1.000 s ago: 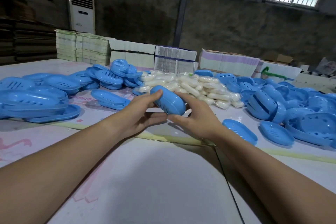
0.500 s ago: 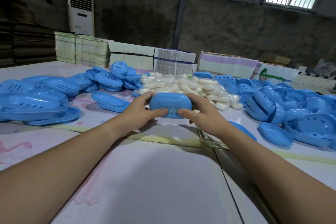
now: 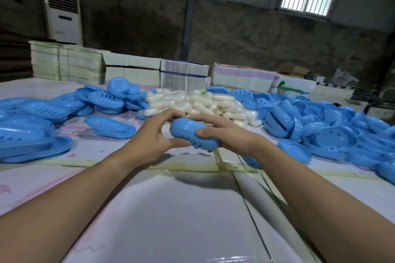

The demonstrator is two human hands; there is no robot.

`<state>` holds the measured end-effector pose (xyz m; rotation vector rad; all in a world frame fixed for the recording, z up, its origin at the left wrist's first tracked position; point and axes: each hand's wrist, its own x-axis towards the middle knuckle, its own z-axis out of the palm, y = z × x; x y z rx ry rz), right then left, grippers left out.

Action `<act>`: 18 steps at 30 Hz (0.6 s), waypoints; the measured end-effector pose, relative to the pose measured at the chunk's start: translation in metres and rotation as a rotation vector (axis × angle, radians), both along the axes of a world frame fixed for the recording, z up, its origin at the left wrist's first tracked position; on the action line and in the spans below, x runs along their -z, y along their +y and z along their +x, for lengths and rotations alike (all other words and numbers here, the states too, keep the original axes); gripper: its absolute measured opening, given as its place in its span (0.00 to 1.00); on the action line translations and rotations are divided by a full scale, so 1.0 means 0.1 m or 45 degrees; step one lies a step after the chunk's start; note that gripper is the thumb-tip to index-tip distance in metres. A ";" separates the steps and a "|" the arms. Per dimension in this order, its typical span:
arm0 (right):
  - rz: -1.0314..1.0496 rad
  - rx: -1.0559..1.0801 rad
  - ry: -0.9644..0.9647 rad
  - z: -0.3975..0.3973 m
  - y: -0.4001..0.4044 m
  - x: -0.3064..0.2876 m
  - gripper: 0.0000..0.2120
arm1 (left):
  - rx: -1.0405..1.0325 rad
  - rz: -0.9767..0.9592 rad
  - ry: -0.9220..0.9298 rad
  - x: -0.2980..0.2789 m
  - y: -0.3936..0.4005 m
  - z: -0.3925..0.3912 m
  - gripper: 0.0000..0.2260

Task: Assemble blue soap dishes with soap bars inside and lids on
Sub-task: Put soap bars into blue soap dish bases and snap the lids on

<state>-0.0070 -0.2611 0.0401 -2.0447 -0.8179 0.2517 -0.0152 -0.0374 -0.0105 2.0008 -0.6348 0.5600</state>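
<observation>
Both hands, left hand (image 3: 152,142) and right hand (image 3: 229,136), grasp one closed blue oval plastic soap dish (image 3: 190,134); heaps of loose blue plastic shells (image 3: 333,126) and wrapped white soap bars (image 3: 201,103) remain unassembled.

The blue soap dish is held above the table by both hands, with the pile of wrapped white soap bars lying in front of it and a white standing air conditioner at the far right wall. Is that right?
One detail is wrong. The head view shows the white standing air conditioner at the far left wall, not the right. The rest stands: the left hand and right hand hold the blue soap dish above the table, with the wrapped white soap bars beyond it.
</observation>
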 end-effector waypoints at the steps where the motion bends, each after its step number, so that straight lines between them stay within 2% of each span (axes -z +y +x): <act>1: -0.011 0.032 -0.045 -0.03 -0.03 0.03 0.17 | -0.017 0.039 -0.014 0.02 -0.01 0.00 0.24; 5: -0.130 0.371 -0.306 -0.19 -0.34 0.05 0.19 | -0.077 0.170 0.057 0.08 0.00 0.00 0.34; 9: -0.289 0.826 -0.601 -0.32 -0.97 -0.01 0.21 | -0.085 0.233 0.123 0.20 0.03 0.10 0.26; 11: -0.373 1.065 -0.619 -0.39 -1.36 -0.01 0.22 | -0.082 0.295 0.137 0.28 0.07 0.17 0.22; 14: -0.668 1.404 -0.602 -0.50 -1.97 0.08 0.25 | -0.139 0.358 0.134 0.40 0.15 0.30 0.23; 18: -1.086 1.662 -0.440 -0.66 -2.62 0.33 0.28 | -0.236 0.387 0.199 0.56 0.22 0.48 0.22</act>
